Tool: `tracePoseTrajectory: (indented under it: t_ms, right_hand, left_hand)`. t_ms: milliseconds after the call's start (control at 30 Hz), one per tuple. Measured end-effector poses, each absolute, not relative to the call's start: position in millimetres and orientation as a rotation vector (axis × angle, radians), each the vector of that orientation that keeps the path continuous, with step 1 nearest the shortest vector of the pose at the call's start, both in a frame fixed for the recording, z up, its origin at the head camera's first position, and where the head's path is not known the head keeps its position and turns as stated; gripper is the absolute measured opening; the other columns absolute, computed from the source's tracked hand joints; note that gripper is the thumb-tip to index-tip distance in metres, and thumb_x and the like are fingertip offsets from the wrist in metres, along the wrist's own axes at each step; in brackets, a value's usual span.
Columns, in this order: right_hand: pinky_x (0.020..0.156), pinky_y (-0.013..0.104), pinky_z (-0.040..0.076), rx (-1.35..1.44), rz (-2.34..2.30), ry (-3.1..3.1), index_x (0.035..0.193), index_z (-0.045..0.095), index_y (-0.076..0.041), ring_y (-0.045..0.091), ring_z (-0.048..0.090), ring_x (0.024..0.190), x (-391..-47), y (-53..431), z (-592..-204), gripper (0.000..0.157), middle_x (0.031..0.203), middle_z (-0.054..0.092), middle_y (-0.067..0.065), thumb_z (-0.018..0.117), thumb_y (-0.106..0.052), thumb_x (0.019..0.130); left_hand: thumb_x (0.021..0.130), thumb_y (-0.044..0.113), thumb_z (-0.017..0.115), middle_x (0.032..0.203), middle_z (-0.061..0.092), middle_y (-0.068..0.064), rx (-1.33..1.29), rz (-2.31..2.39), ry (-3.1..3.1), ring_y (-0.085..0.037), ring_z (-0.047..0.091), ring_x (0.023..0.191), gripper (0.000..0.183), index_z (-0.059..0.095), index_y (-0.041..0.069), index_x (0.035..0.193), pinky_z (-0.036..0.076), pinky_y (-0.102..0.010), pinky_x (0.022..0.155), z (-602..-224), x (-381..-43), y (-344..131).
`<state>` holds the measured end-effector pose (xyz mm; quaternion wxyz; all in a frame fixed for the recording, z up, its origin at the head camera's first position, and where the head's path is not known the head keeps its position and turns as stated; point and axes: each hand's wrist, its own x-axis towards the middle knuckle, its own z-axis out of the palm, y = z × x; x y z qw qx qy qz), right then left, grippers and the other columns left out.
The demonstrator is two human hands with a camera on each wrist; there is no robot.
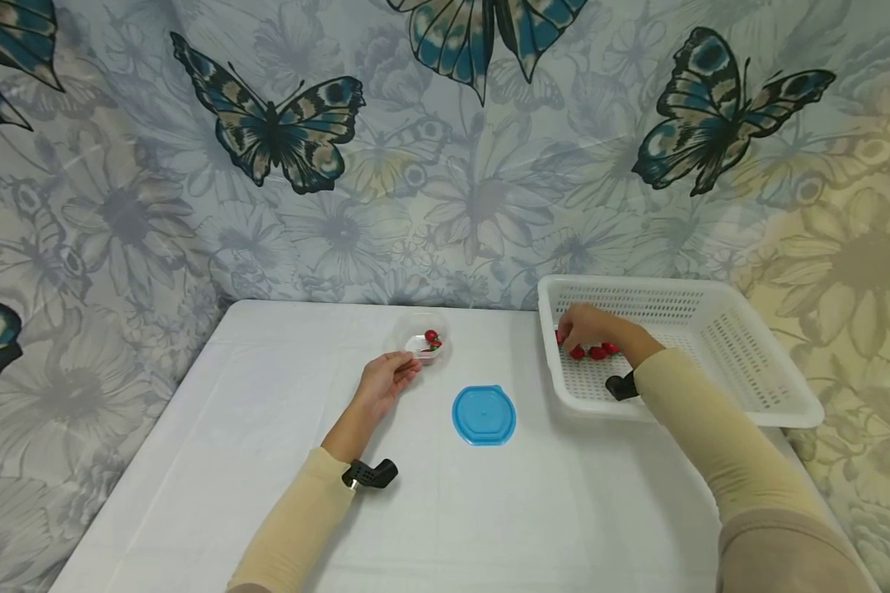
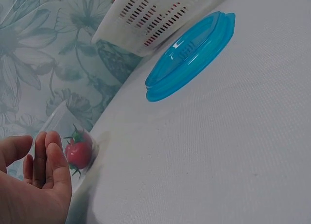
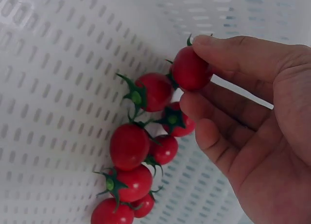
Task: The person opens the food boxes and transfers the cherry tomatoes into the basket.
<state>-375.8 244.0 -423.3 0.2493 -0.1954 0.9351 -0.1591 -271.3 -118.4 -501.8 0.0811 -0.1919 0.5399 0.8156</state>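
Note:
My left hand [image 1: 388, 380] holds the near rim of a small clear plastic container [image 1: 446, 330], its thumb and fingertips close together there. Inside lie a few red cherry tomatoes [image 1: 432, 335] with green stems; one also shows through the wall in the left wrist view. My right hand [image 3: 262, 97] reaches into the white perforated basket [image 1: 779, 387] and pinches a cherry tomato [image 3: 192, 69] between thumb and fingers. Several more cherry tomatoes [image 3: 129, 146] lie below and beside it on the basket floor, clustered toward its left end.
A blue plastic lid [image 1: 484, 416] lies flat on the white-covered table [image 1: 489, 511], between the container and the basket. Behind the table hangs a floral cloth with butterflies [image 1: 270, 123]. The basket's right end overhangs the table's right side in the head view.

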Motion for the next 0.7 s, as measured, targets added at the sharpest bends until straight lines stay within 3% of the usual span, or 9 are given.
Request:
tracePoseTrajectory:
  t_ms: [233,700]
  right_hand:
    - [0.066,0.026,0.048,-0.568,-0.385,2.520,0.085,0.070,-0.005,0.016,0.056,0.073,-373.6,240.6,-433.3,0.007,0.078,0.065,0.002,0.072,-0.006,0.079]
    - [0.062,0.026,0.047,-0.585,-0.433,2.474,0.086,0.070,-0.004,0.018,0.057,0.071,-372.2,239.9,-430.7,0.007,0.075,0.065,0.003,0.072,-0.009,0.081]
  left_hand:
    - [0.096,0.007,0.058,0.081,0.068,-0.001,-0.560,2.440,1.610,-0.008,0.068,0.077,0.010,0.056,0.002,0.104,0.055,-0.016,0.070,-501.5,-272.4,-120.2]
    - [0.096,0.007,0.058,0.083,0.068,-0.002,-0.555,2.447,1.601,-0.008,0.069,0.077,0.010,0.056,0.003,0.104,0.055,-0.016,0.070,-502.0,-273.4,-122.3]
